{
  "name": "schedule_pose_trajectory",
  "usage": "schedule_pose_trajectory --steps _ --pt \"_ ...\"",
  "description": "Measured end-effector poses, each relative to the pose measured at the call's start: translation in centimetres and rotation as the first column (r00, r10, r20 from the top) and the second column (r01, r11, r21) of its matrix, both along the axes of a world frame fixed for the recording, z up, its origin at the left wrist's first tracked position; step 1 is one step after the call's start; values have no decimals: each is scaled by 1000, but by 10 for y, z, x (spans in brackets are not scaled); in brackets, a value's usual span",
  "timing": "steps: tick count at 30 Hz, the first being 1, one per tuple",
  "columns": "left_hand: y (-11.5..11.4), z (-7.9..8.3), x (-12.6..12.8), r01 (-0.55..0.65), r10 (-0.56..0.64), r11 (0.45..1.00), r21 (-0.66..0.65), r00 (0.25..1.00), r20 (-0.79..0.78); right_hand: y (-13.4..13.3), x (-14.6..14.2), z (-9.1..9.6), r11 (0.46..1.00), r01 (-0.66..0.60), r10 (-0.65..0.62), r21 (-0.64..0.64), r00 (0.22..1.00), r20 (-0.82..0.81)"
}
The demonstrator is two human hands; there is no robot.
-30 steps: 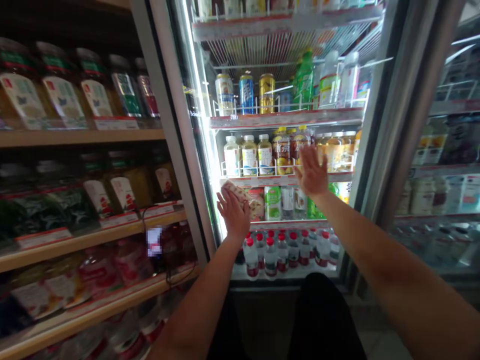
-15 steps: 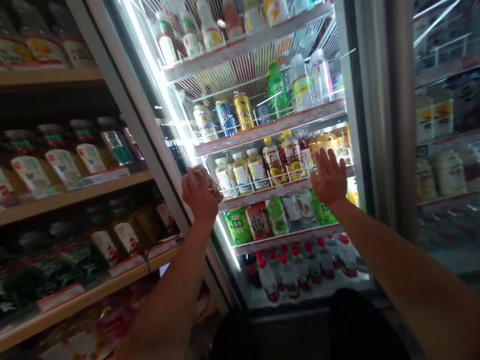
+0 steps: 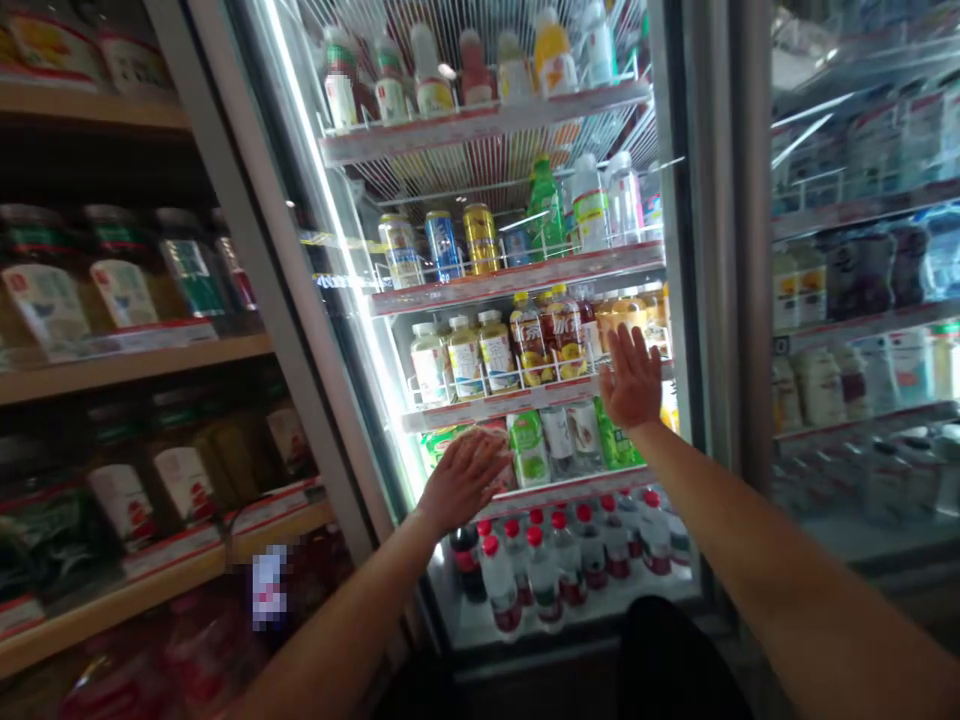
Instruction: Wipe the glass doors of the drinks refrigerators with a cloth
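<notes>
My left hand is over the lower shelf of a lit drinks cooler, its fingers stretched to the right and pressed together. A pale crumpled cloth shows in part along the fingertips; the palm hides the rest. My right hand is raised flat with spread fingers, holding nothing, in front of the amber bottles. Behind my left hand are drink pouches, among them a green pouch. Whether either palm touches the cooler's glass, I cannot tell.
Several red-capped bottles stand on the cooler floor. Higher up are cans and a green bottle. A wooden shelf with jars runs along the left. On the right, a metal door frame borders another cooler.
My left hand has moved down and to the right, from the cooler's left edge to the pouches. My right hand stays open by the amber bottles. The view has shifted slightly right.
</notes>
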State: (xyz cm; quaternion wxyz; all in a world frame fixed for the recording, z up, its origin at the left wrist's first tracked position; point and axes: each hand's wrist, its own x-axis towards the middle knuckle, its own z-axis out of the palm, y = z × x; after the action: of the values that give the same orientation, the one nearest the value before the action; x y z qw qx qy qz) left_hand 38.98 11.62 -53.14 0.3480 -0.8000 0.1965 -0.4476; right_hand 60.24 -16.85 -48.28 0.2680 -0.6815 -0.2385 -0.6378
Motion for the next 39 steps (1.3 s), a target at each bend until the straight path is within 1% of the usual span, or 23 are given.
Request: schedule_pose_trajectory --steps 1,2,3,5,6,8,10,11,12,14,17,19,21,22,24,26,28,31,33,35,37,39 --pt "3 4 -1 7 -5 999 51 999 -32 0 0 0 1000 4 -4 0 1000 -2" --pt "6 12 -3 13 -7 995 100 998 -57 0 -1 0 1000 4 -4 0 1000 -3" --pt "9 25 -4 14 -4 990 137 998 -69 0 -1 0 1000 3 -3 0 1000 -5" --pt "13 60 -6 -3 9 989 151 999 -39 1 -1 0 1000 -1 1 1 1000 3" --pt "14 80 -7 -27 26 993 112 1000 7 1 -1 -1 1000 -3 3 1 1000 10" --pt "14 121 -9 -76 79 997 -27 990 120 1 0 -1 1000 0 0 4 1000 21" --pt "15 160 -9 -110 149 972 -207 971 184 0 0 -1 1000 1 -1 9 1000 27" --pt "16 177 -9 -92 156 956 -279 964 216 0 0 -1 1000 -3 3 11 1000 27" --pt "18 193 -9 -51 145 942 -331 953 266 0 0 -1 1000 -9 9 12 1000 26" --pt "21 221 -9 -16 151 919 -393 936 316 0 0 -1 1000 -24 24 10 1000 19" --pt "24 257 -7 4 156 898 -441 932 327 0 -1 -1 1000 -30 31 8 1000 -8" --pt "22 274 -4 27 139 889 -457 935 326 0 -2 0 1000 -27 27 10 1000 -15" --pt "16 283 3 56 120 884 -463 932 342 0 -2 0 1000 -25 25 12 1000 -12" --pt "11 284 8 69 107 886 -458 932 348 0 -2 0 1000 -24 24 12 1000 -10" --pt "2 277 18 91 63 903 -421 939 339 0 -2 0 1000 -24 24 7 1000 -9" --pt "-8 261 28 102 6 937 -334 952 307 0 -1 0 1000 -23 23 4 1000 -9" --pt "-18 238 35 102 -36 968 -229 961 274 0 -1 0 1000 -22 22 5 1000 0" --pt "-30 198 41 110 -79 987 -121 968 240 0 -1 0 1000 -19 19 8 1000 10" --pt "-35 166 42 124 -101 986 -109 975 198 0 -1 0 1000 -22 22 7 1000 -1" --pt "-39 126 42 130 -115 986 -109 985 128 0 -1 0 1000 -25 25 7 1000 -12" --pt "-39 79 38 126 -127 991 -54 992 -8 -1 -1 0 1000 -28 28 10 1000 -7" --pt "-34 27 29 126 -118 992 32 977 -178 0 0 -1 1000 -29 29 11 1000 -3"
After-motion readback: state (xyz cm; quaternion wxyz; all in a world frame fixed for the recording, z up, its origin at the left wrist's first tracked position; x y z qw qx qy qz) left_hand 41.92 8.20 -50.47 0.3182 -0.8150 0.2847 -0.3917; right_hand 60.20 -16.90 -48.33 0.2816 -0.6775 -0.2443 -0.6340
